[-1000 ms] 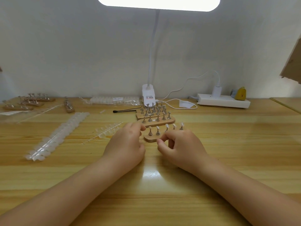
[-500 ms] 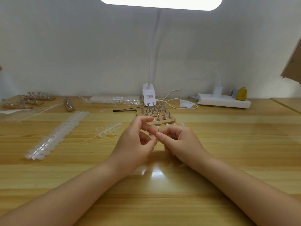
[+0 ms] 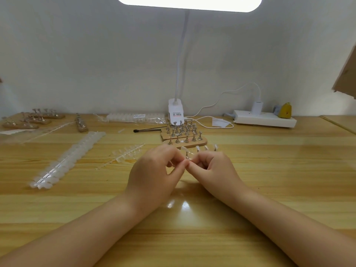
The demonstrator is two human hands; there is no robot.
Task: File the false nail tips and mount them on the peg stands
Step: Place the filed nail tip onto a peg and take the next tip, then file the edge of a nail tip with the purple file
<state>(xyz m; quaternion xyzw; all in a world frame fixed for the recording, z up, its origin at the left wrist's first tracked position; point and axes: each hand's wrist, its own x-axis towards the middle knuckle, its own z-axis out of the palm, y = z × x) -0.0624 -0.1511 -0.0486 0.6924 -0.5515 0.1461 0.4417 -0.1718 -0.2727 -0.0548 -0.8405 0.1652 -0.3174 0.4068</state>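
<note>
Nail tip (image 3: 184, 149) sits just above both touching hands (image 3: 185, 166).

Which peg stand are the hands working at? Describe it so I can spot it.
Start at the lamp base and come toward the hands past the stacked stands of bare pegs. The nearest stand, half hidden behind the right hand, is the only one whose pegs carry pale tips.

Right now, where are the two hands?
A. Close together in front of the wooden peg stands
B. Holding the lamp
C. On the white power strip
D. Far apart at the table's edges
A: the left hand and right hand meet fingertip to fingertip just in front of the wooden peg stands.
</note>
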